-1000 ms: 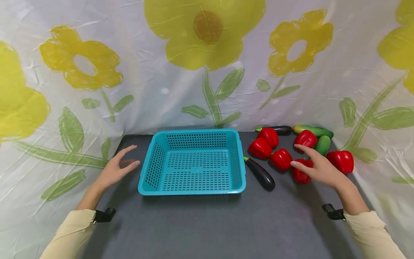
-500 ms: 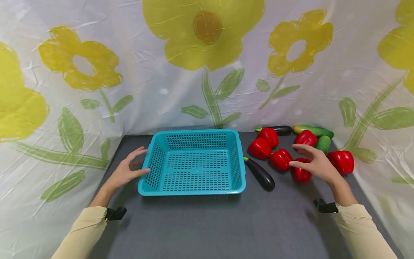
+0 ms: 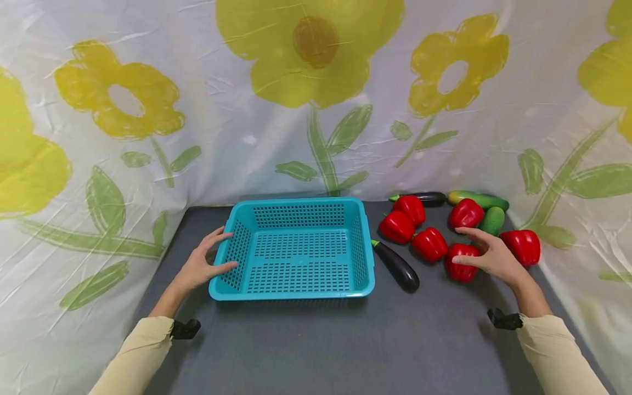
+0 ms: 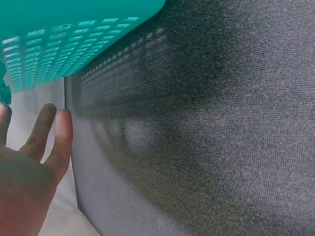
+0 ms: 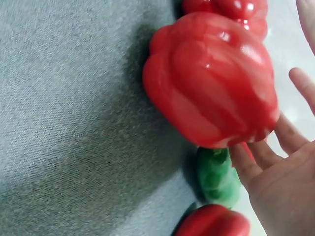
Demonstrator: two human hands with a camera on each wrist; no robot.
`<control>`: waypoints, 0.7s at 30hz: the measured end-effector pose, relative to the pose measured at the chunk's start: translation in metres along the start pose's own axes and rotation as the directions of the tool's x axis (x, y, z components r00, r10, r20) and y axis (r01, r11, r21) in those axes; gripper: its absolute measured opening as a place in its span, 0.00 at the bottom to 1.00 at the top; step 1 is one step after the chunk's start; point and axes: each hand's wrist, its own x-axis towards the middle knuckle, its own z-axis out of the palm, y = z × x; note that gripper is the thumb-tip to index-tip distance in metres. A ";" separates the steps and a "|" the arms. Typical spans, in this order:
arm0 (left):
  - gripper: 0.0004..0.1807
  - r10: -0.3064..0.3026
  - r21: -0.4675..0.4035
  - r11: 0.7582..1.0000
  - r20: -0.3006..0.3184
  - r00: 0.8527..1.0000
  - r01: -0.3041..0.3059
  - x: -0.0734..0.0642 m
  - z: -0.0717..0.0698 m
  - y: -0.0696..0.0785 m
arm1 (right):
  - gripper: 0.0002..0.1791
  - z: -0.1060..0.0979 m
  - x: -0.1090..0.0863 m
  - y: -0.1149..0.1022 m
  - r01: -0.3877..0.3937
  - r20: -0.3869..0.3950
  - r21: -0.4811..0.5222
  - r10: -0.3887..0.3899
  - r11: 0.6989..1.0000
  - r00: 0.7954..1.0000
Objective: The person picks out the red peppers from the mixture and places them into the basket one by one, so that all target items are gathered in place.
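A blue perforated plastic basket (image 3: 296, 295) sits on the dark grey table. My left hand (image 3: 196, 269) is at its left rim, thumb and fingers spread apart; the left wrist view has several extended fingers (image 4: 61, 140) below the basket's wall (image 4: 98, 19). On the right, my right hand (image 3: 500, 262) hovers around the near red bell pepper (image 3: 459, 270), thumb in front of it and fingers spread. That pepper looms large in the right wrist view, and some fingers (image 5: 290, 135) lie behind or beside it. Whether they touch it, I cannot tell.
Several more red bell peppers (image 3: 429, 244) cluster right of the basket. An eggplant (image 3: 397, 267) lies beside the basket, and another eggplant (image 3: 427, 198) lies at the back. A cucumber (image 3: 492, 221) and a long green-yellow vegetable (image 3: 479, 198) are behind my right hand. A flowered curtain (image 3: 247, 137) borders the table.
My left hand has moved right, from beside the basket to over its left rim. My right hand has shifted slightly around the near bell pepper. Basket and vegetables look essentially unmoved.
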 end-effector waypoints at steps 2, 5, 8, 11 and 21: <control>0.42 0.009 0.003 1.000 -0.012 1.000 -0.009 0.000 0.000 0.000 | 0.39 0.000 0.000 0.004 -0.005 0.003 0.003 0.005 1.000 1.000; 0.41 0.020 0.001 1.000 -0.030 0.999 -0.020 0.001 0.002 0.001 | 0.39 -0.001 -0.001 0.008 0.004 -0.001 -0.008 -0.004 1.000 1.000; 0.41 0.022 -0.001 1.000 -0.042 0.999 -0.022 0.001 0.003 0.001 | 0.39 -0.001 -0.005 0.011 0.023 -0.011 -0.027 -0.023 0.999 1.000; 0.40 0.021 0.002 1.000 -0.050 0.999 -0.020 0.001 0.004 0.000 | 0.38 -0.001 -0.009 0.011 0.026 -0.017 -0.031 -0.026 0.999 1.000; 0.38 0.083 0.024 0.996 -0.084 0.993 -0.081 0.002 0.006 -0.006 | 0.37 0.006 -0.017 0.016 -0.001 -0.011 -0.013 0.001 1.000 1.000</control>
